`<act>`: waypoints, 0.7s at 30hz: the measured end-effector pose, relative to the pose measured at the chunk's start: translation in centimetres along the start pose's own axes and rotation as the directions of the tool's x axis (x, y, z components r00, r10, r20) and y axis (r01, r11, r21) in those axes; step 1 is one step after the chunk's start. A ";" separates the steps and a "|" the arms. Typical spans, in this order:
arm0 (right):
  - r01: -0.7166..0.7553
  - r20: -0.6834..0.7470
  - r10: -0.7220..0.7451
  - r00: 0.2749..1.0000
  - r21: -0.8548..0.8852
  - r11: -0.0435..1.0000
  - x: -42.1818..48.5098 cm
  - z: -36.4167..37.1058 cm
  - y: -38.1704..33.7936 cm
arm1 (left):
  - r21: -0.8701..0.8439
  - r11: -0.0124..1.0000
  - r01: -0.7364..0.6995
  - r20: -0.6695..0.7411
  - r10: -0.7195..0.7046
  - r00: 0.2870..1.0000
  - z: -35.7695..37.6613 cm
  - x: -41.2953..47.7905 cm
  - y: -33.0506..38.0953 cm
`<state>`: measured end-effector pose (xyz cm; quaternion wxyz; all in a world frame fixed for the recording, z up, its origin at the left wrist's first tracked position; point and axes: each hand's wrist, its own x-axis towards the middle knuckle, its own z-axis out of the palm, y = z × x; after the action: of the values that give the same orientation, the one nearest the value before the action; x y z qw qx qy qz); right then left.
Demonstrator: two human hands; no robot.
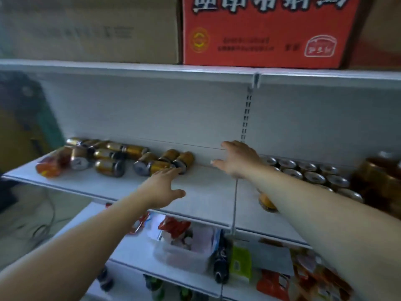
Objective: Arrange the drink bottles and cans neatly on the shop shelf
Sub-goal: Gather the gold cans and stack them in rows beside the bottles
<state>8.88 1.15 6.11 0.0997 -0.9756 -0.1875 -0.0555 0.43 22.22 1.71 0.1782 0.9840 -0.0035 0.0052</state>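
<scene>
1. Tumbled gold metal drink cans (121, 158) lie sideways at the left of the white metal shelf (206, 192); upright silver-topped cans (312, 173) stand in rows at the right; the bare gap between likely awaits more.
2. The left hand (165, 184), fingers straight, holding nothing, reaches the nearest fallen can (184, 160), probably to fetch it.
3. The right hand (236, 159), spread and empty, hovers over the gap.
</scene>
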 end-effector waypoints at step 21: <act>-0.002 0.173 0.019 0.985 -0.097 0.995 16.4 17.2 -16.6 | 0.007 0.946 0.323 -0.028 -0.323 0.946 -4.3 7.8 -27.7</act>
<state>18.95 25.81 -5.40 0.0359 -0.9814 -0.1876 0.0211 8.40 49.60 -3.84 0.1712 0.9721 0.1600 -0.0111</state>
